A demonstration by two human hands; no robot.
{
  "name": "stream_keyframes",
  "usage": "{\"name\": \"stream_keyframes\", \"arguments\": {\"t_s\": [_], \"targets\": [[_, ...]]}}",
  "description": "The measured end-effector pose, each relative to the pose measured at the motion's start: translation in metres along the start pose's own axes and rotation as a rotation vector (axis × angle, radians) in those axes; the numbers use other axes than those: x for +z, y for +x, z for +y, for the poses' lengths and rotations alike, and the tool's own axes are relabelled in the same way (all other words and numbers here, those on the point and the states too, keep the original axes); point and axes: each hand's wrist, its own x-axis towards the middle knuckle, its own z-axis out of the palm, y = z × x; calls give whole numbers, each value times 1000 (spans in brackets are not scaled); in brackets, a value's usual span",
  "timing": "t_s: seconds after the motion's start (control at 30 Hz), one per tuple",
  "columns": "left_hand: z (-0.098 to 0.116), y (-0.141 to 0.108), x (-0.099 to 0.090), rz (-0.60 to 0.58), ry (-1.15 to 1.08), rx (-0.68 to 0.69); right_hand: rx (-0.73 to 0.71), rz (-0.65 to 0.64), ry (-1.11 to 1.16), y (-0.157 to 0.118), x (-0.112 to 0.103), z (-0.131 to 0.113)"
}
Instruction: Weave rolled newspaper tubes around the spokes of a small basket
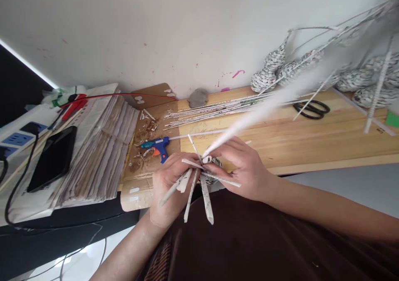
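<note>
Close to my body, my left hand [174, 181] is closed around a small woven paper piece [215, 177], mostly hidden behind the fingers. Several rolled paper tubes [206, 200] fan out from its top, pointing outward and toward me. My right hand [243, 166] pinches at the same spot, where a long white paper tube [240, 127] rises to the upper right. That tube is blurred along its far length. Its near end lies between my right thumb and fingers, beside the other tube ends.
A blue glue gun [158, 146] lies on stained cardboard [134, 193] at left. Behind are loose paper sticks [215, 108], black-handled scissors [311, 109] and woven gourd shapes [269, 71]. Stacked newspapers [106, 152], a phone [52, 158] and a power strip [18, 137] stand farther left.
</note>
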Motion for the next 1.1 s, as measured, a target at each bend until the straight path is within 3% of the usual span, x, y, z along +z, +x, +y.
{"name": "stream_keyframes", "arguments": {"t_s": [0.13, 0.23, 0.37, 0.6, 0.73, 0.93, 1.1], "targets": [[3, -1, 1, 47, 3, -50, 1, -6, -1, 4, 4, -2], [6, -1, 2, 28, -68, -165, 225, -11, 140, 3, 6, -3], [5, -2, 6, 109, -154, -340, 482, -54, 325, 3, 8, 0], [-3, 3, -3, -49, -110, -112, 566, -76, 366, 11, 7, 2], [-13, 1, -4, -50, -22, 55, 539, -75, 355, 19, 5, 2], [-14, 5, -4, -71, -2, 74, 552, -109, 452, 28, 5, 5], [-11, 13, -9, -134, -13, 121, 682, -135, 522, 30, 10, 10]]}}
